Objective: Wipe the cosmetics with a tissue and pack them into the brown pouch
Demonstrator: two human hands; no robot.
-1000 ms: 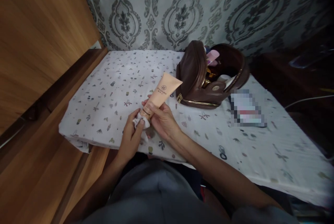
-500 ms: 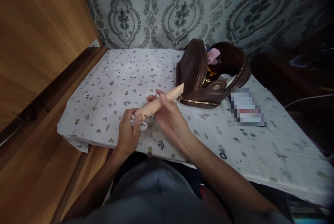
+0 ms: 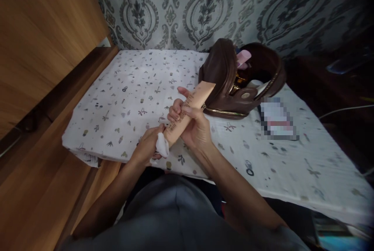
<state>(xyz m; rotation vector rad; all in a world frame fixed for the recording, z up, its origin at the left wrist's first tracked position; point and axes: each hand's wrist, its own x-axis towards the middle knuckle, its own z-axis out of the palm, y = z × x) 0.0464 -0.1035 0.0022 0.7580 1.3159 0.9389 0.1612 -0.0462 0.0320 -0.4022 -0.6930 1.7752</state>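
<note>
A peach squeeze tube [image 3: 184,120] with small dark print slants up to the right over the bed-like surface. My right hand [image 3: 195,126] is wrapped around its middle, fingers curled over the left side and thumb across the print. Down at the tube's lower end, my left hand [image 3: 149,144] is closed on a crumpled white cloth [image 3: 162,145], which is pressed against that end. The cap end is hidden by the cloth and fingers. Just beyond the tube's upper end stands an open brown leather bag [image 3: 219,75].
Inside the bag lie a pink tube [image 3: 243,58] and a white item [image 3: 255,83]. A blurred-out flat object [image 3: 277,118] lies right of the bag. Everything stands on a white patterned cloth [image 3: 140,83]. Wooden cabinetry [image 3: 49,21] rises at the left, with a patterned curtain [image 3: 166,5] behind.
The tube has turned so its printed face shows and its upper end points more upward. My right fingers have curled around it. The white cloth now sits higher, against the tube's lower end.
</note>
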